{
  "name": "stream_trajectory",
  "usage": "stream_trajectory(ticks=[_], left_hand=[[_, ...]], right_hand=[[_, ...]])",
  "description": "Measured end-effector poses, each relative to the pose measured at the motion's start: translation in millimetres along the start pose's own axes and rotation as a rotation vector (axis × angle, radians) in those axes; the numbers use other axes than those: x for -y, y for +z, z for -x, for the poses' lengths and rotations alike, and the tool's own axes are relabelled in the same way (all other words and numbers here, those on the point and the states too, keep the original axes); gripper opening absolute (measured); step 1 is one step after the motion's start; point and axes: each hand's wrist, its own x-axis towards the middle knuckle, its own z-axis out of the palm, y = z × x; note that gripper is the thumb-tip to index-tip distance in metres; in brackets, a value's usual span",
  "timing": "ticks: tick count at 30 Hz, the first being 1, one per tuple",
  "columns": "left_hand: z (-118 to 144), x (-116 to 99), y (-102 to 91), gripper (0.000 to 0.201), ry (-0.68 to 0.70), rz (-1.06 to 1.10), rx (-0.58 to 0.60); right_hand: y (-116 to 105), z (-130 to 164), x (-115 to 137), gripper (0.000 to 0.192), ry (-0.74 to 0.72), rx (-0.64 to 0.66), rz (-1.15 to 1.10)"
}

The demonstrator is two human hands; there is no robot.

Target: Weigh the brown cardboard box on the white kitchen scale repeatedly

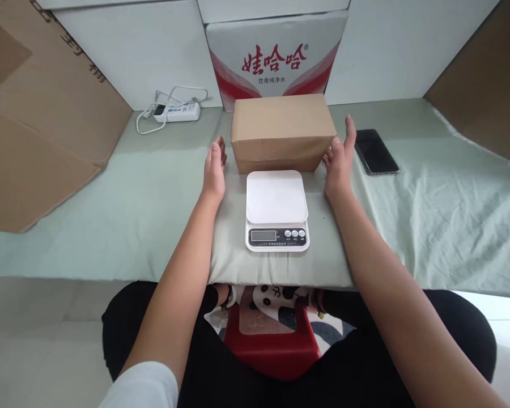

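A closed brown cardboard box [283, 122] sits on the green cloth, just behind a white kitchen scale [277, 198]. The scale's platform is bare, and its display and three buttons face me. To the left of the box, my left hand [215, 168] is held on edge, empty, with a small gap between it and the box. My right hand [340, 161] is at the box's right front corner, its fingers apart. Some of its fingertips are partly hidden, and I cannot tell whether they touch the cardboard.
A black phone [376, 152] lies right of my right hand. A white power strip [177, 111] with a looped cable is at the back left. A white-and-red carton [276, 56] stands behind the box. Cardboard panels [46, 124] flank the green cloth [161, 198]. A red stool [274, 348] is below.
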Motion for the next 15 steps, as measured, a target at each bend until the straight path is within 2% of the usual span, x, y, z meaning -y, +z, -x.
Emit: stream_trajectory(ticks=[4, 9, 12, 15], left_hand=[[10, -7, 16.2, 0.096, -0.023, 0.044, 0.040], [17, -13, 26.8, 0.090, -0.024, 0.052, 0.032], [17, -28, 26.7, 0.091, 0.040, 0.041, -0.013], [31, -54, 24.4, 0.089, 0.121, 0.029, -0.012]], right_hand=[[5, 3, 3, 0.117, 0.095, 0.022, -0.146], [14, 5, 11, 0.123, 0.011, 0.022, -0.195], [13, 4, 32, 0.119, -0.061, 0.018, -0.196], [0, 12, 65, 0.112, -0.128, 0.000, -0.156]])
